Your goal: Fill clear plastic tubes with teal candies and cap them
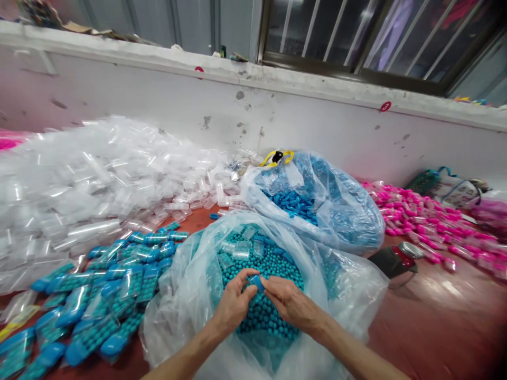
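Cap [257, 284]: blue, rounded, smooth plastic, held above the beads [269, 319].
Heap [99, 174]: clear, shiny cases, piled loosely at left.
Bag [178, 306]: thin, wrinkled, milky plastic, open around the beads.
Left hand [233, 301]: thumb and forefinger nearly closed, pinching the cap.
Right hand [289, 302]: fingers bent close together, also gripping the cap.
Beads: round, teal, densely packed.

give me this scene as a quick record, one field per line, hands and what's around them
left hand: pinching a small blue piece
right hand: fingertips on the same piece
below hands: teal beads in an open plastic bag
behind: second bag holding blue pieces
left side: blue-ended containers of teal beads; heap of transparent containers
right side: pink pile
surface: red table
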`<move>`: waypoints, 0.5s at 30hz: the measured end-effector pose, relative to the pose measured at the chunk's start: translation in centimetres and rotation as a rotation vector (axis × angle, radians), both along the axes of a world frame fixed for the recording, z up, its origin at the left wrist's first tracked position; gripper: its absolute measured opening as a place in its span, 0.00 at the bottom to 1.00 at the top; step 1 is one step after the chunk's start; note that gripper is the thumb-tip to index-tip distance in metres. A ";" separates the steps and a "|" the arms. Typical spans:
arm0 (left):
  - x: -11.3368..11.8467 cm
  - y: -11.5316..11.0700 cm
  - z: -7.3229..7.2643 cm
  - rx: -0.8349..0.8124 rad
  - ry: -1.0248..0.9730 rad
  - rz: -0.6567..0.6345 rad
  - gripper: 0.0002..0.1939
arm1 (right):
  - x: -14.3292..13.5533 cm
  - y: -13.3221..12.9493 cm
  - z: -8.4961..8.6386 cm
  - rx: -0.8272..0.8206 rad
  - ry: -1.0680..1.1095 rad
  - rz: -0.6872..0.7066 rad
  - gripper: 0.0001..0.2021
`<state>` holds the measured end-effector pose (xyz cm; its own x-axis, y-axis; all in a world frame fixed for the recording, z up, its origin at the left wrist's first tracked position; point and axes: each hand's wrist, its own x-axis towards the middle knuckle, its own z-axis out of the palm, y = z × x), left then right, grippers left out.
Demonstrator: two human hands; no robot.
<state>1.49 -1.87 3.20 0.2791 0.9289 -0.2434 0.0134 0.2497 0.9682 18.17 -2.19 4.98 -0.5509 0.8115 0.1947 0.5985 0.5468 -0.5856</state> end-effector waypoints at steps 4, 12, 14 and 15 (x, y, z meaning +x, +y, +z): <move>0.0 -0.1 0.1 -0.020 -0.090 -0.081 0.23 | 0.3 -0.3 0.4 -0.048 0.056 -0.011 0.14; 0.4 -0.8 -0.6 0.054 0.005 0.027 0.17 | 0.4 -0.6 -0.8 0.032 -0.016 0.018 0.11; 0.3 -0.6 -0.4 0.006 -0.061 -0.041 0.20 | 0.5 -0.2 -0.5 -0.021 0.046 0.031 0.12; 0.3 -0.6 -0.3 -0.021 -0.085 -0.070 0.21 | 0.6 -0.1 -0.4 -0.038 0.071 0.029 0.13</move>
